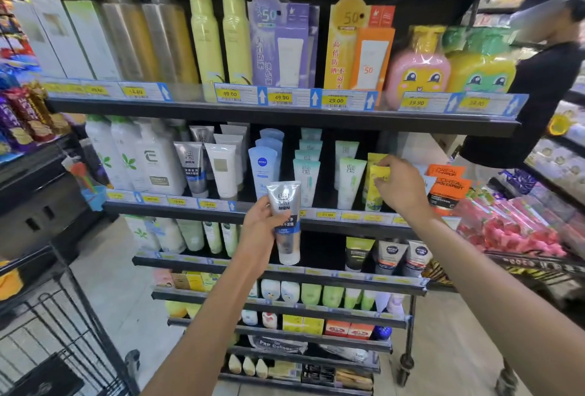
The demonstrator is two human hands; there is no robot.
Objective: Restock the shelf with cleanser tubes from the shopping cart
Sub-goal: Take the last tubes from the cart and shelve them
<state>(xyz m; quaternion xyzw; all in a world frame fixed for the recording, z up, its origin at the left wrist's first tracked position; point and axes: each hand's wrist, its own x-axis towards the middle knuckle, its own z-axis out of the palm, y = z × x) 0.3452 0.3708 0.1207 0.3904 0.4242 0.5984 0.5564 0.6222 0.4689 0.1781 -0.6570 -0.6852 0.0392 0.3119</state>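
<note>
Nearest me, my left hand (262,221) is gripping an upright silver men's cleanser tube (286,221), cap down. Matching tubes (191,167) are standing up-left of it, nearer this hand; my right hand (399,186) is pinching a yellow tube (375,185).

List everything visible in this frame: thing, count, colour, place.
MEN tube: one, silver and blue, in left hand.
Yellow tube: one, second shelf, pinched by right hand.
Shelf tubes: many, white, blue, green, second shelf.
Sunscreen boxes: two kinds, purple and orange, top shelf.
Shelf: one, black, centre.
Cart: one, black wire, lower left.
Bystander: one, black top, right.
Left hand: holds MEN tube.
Right hand: at yellow tube.
</note>
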